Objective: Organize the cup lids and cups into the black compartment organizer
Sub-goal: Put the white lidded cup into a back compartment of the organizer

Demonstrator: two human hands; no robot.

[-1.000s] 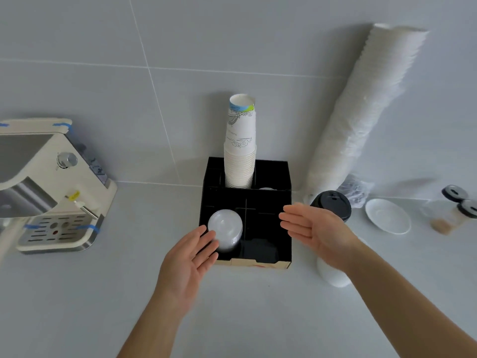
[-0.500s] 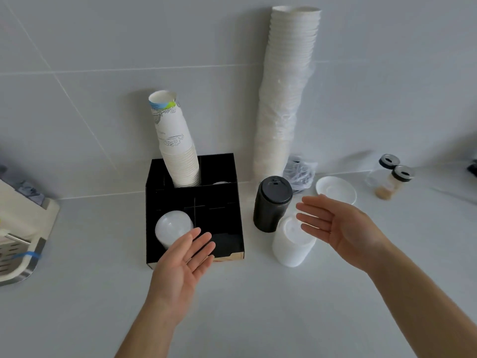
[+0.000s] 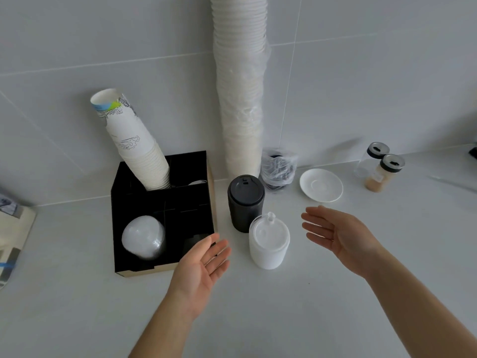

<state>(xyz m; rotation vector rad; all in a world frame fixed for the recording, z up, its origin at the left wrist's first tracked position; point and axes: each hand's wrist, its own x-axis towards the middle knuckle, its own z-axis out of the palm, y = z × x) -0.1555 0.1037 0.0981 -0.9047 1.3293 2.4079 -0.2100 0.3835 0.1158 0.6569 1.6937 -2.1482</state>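
The black compartment organizer (image 3: 209,202) stands on the counter at the left. A stack of printed paper cups (image 3: 136,148) leans out of its back left compartment, and a stack of clear domed lids (image 3: 143,239) fills the front left one. To the organizer's right stand a stack of black lids (image 3: 245,202) and, in front of it, a stack of white lids (image 3: 269,241). My left hand (image 3: 201,267) hovers open, palm up, left of the white stack. My right hand (image 3: 338,236) hovers open to that stack's right. Neither hand touches anything.
A very tall column of white cups (image 3: 241,86) leans on the tiled wall. Beside it lie a plastic bag of dark items (image 3: 277,169), a white saucer (image 3: 321,186) and two shaker jars (image 3: 379,171). A coffee machine's edge (image 3: 13,239) shows at far left.
The view has swung to the right, so the organizer now sits further left. Both open hands have shifted from flanking the organizer's front to flanking the white lid stack.
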